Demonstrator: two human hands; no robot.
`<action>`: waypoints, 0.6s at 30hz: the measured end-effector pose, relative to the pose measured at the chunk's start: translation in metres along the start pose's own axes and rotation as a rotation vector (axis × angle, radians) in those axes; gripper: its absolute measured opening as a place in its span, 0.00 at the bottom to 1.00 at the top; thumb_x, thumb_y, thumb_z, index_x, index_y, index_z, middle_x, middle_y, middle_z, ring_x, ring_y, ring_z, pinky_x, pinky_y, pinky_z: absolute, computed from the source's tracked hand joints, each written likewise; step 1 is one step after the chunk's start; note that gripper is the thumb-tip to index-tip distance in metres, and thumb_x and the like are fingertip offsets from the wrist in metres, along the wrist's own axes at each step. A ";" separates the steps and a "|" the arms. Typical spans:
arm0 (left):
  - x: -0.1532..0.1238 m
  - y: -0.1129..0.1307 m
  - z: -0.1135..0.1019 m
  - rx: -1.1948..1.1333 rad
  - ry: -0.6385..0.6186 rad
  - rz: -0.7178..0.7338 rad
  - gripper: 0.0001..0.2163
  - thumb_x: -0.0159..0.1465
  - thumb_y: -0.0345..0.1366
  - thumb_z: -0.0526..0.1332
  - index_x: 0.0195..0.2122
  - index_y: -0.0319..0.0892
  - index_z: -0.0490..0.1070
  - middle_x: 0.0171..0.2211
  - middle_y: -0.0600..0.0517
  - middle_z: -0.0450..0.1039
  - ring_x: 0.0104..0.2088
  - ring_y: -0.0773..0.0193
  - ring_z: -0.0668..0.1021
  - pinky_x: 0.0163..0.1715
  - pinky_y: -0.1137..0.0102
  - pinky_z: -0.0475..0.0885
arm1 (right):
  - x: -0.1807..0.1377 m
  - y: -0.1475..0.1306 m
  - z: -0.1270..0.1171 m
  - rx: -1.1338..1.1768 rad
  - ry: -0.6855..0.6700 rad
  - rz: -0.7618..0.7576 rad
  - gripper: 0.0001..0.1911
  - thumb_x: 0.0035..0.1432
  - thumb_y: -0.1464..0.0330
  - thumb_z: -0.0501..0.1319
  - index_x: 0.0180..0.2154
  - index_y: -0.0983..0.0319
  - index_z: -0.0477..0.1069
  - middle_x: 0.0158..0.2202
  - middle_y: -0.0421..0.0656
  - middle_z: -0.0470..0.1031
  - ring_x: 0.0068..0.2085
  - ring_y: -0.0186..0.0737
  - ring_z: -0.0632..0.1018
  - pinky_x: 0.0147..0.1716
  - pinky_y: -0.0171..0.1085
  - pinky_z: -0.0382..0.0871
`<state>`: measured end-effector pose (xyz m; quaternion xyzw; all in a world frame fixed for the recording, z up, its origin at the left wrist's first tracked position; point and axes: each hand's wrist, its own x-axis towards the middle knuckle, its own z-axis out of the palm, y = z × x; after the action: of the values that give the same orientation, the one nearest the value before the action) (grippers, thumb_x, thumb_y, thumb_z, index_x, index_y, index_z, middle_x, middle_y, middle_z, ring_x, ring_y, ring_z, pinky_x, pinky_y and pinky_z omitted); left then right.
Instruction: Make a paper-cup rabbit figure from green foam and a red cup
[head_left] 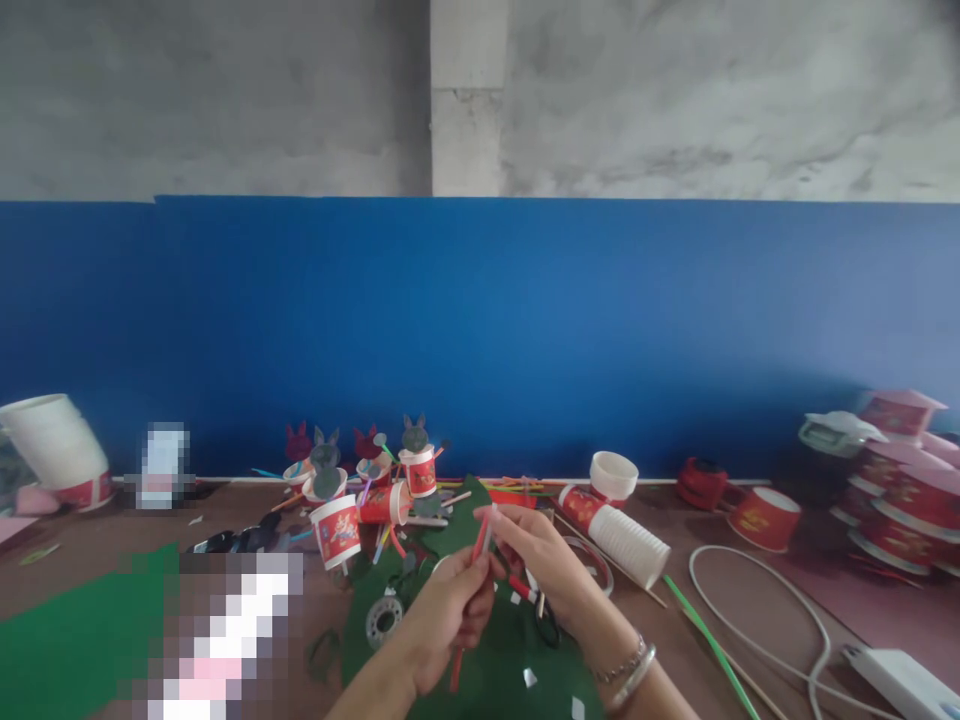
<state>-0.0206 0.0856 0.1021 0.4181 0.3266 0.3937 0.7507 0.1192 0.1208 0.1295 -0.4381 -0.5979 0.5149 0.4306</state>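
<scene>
My left hand is closed round a thin red strip, whose lower end sticks out below the fist. At the strip's upper end, the fingers of my right hand are pinched together. A pale sliver shows beside them, too small to name. Beneath both hands lies a dark green sheet with small white scraps on it. Scissors with dark loops lie partly hidden by my right wrist. Left of my left hand is a roll of tape.
Red paper cups with animal-head cutouts stand at the back left. A stack of cups lies right of centre. Further right are a white cable, a power strip and stacked red cup pieces. A green sheet lies left.
</scene>
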 end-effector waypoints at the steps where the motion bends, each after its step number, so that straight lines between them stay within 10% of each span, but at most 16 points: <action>1: -0.002 0.000 0.003 0.017 -0.008 -0.027 0.18 0.55 0.52 0.60 0.32 0.41 0.61 0.15 0.63 0.51 0.14 0.78 0.48 0.13 0.78 0.39 | -0.001 0.000 0.001 0.044 -0.026 0.018 0.22 0.51 0.52 0.59 0.32 0.66 0.72 0.15 0.32 0.56 0.16 0.26 0.58 0.16 0.29 0.48; 18: -0.003 -0.004 0.016 0.087 0.129 -0.115 0.26 0.49 0.64 0.54 0.29 0.45 0.55 0.14 0.65 0.47 0.12 0.78 0.46 0.14 0.76 0.36 | 0.000 0.012 0.002 0.022 -0.145 0.030 0.21 0.51 0.54 0.60 0.26 0.67 0.75 0.12 0.36 0.64 0.15 0.26 0.61 0.16 0.29 0.52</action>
<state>-0.0076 0.0757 0.1065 0.4048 0.4144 0.3614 0.7306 0.1179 0.1216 0.1177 -0.4039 -0.6151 0.5583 0.3833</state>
